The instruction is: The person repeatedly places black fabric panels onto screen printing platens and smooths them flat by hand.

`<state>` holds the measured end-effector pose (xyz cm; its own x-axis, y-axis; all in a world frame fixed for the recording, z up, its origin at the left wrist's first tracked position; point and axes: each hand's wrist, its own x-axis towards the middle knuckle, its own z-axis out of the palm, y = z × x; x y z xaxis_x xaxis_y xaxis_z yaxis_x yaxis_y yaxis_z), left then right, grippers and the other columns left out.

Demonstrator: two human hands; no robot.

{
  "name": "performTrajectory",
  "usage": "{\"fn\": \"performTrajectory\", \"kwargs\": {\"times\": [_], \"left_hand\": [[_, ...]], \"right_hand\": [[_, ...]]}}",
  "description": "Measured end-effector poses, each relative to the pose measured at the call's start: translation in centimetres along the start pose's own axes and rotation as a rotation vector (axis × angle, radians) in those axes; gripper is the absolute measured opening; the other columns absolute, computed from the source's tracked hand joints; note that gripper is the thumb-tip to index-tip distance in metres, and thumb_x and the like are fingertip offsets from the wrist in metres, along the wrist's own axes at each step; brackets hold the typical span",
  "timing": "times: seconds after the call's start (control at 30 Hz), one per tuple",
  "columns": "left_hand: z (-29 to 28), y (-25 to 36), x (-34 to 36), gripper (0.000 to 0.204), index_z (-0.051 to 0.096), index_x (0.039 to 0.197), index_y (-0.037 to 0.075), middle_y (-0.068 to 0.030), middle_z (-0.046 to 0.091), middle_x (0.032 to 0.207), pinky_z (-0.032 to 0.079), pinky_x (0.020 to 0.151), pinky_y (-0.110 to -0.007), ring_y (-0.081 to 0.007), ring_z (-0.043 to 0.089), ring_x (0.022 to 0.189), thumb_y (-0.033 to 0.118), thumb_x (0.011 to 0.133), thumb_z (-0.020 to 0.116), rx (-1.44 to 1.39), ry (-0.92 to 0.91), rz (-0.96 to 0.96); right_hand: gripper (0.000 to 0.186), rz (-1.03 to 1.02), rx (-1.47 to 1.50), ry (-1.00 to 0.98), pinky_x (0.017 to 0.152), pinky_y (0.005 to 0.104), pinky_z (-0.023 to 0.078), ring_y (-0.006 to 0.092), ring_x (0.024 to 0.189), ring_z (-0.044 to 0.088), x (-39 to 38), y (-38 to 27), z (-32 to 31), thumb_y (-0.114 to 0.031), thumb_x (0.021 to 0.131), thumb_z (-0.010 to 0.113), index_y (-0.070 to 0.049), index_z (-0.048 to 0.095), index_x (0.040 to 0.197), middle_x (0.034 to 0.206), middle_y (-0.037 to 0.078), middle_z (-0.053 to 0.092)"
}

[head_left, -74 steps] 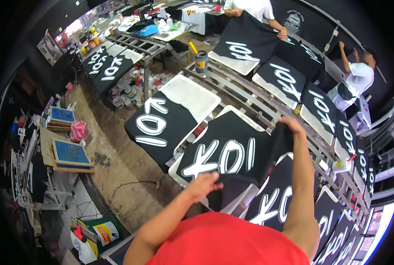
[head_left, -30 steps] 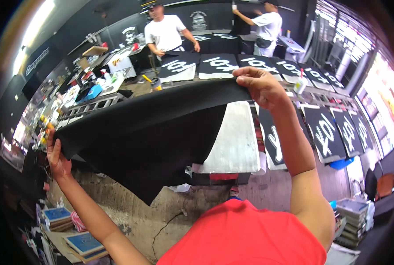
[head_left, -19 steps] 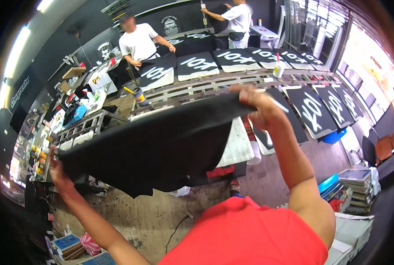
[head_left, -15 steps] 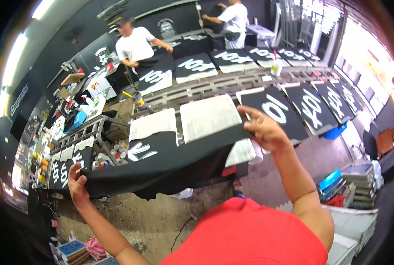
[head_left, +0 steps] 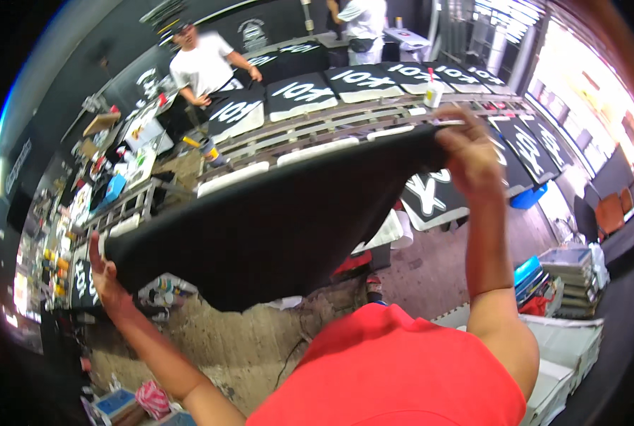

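Observation:
A large piece of black fabric (head_left: 260, 220) is stretched between my two raised hands over a row of white-topped printing boards (head_left: 317, 149). My left hand (head_left: 105, 270) grips its left end, thumb against the cloth. My right hand (head_left: 469, 153) pinches the upper right corner. The fabric's lower edge hangs uneven and hides much of the boards. To the right, black pieces with large white lettering (head_left: 526, 153) lie on similar boards, one just below my right hand.
Across metal rails (head_left: 374, 110) stands a co-worker in white (head_left: 203, 64) at printed black pieces (head_left: 302, 96); another (head_left: 363, 18) is behind. A bottle (head_left: 432, 92) and paint can (head_left: 210, 153) rest by the rails. Stacked frames (head_left: 569, 277) sit right, a cluttered bench (head_left: 139, 163) left.
The black fabric came up off a board earlier. Since half a second ago both hands have risen, my right also moving rightward, spreading the cloth higher across the boards.

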<state>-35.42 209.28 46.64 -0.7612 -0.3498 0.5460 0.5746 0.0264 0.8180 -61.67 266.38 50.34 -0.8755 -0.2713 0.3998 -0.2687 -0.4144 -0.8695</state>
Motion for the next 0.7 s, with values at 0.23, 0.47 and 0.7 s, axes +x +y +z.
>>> {"fn": "performTrajectory", "kwargs": {"times": [0.23,0.47,0.7], "left_hand": [[3.7,-5.4,-6.1,0.1,0.042,0.148,-0.003,-0.0194,0.069,0.119,0.054,0.087,-0.034,-0.0211,0.07,0.097,0.001,0.059,0.088,-0.087,0.073,-0.04],[5.8,-8.6,-9.4,0.085,0.051,0.142,0.001,-0.015,0.066,0.124,0.053,0.094,-0.037,-0.0248,0.067,0.107,0.004,0.067,0.09,-0.215,0.112,-0.199],[6.9,-7.1,-8.6,0.068,0.055,0.136,0.001,-0.0142,0.068,0.12,0.053,0.094,-0.038,-0.0255,0.067,0.107,0.002,0.074,0.083,-0.168,0.201,-0.173]], "right_hand": [[0.095,0.177,0.052,-0.326,0.103,0.0303,0.045,0.0223,0.125,0.057,-5.0,3.0,-3.0,0.001,0.071,0.071,0.001,0.027,0.155,0.148,0.019,0.047],[0.063,0.348,0.066,-0.04,0.095,0.0339,0.054,0.0251,0.106,0.068,-7.7,3.3,-8.5,0.006,0.078,0.072,0.009,0.05,0.137,0.119,0.02,0.068],[0.049,0.165,0.066,-0.018,0.097,0.0362,0.054,0.0256,0.107,0.068,-6.5,3.1,-9.4,0.004,0.079,0.075,0.005,0.062,0.126,0.119,0.018,0.069]]}}
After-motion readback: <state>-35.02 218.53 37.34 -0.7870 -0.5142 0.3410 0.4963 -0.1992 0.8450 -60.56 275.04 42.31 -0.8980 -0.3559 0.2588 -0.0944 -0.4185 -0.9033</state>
